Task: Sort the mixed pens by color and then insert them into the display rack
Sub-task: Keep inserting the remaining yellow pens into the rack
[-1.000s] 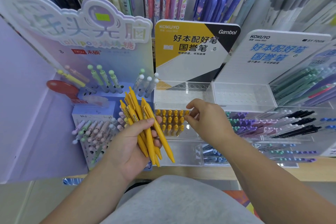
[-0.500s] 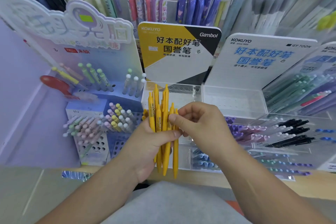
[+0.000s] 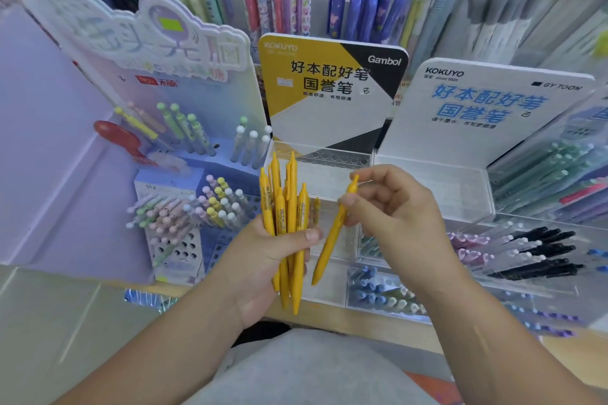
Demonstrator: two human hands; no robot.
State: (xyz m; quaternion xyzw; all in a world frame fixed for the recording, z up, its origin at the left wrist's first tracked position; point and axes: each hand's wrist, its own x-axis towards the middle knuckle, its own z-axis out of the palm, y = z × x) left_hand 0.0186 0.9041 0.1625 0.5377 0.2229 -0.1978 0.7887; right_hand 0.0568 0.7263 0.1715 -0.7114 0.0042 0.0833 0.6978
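Yellow sort looks done: our left hand (image 3: 260,266) grips a bundle (image 3: 285,207) of all-yellow pens, upright, tips down, with the fingers curled round it and the thumb across the front. Our right hand (image 3: 394,220) pinches one pen (image 3: 332,233) near its clip end between thumb and fingertips. It's tilted, tip down-left, just right of the bundle and not touching it. The rack (image 3: 332,159) is just beyond, far row of holes empty, nearer rows mostly hidden by our hands. Left to do, we reckon: seat this pen, then the whole bundle. Both forearms reach forward over the counter (image 3: 329,316) edge.

Yellow pens (image 3: 285,223) (all one shade) before a yellow-black-white sign (image 3: 332,89).
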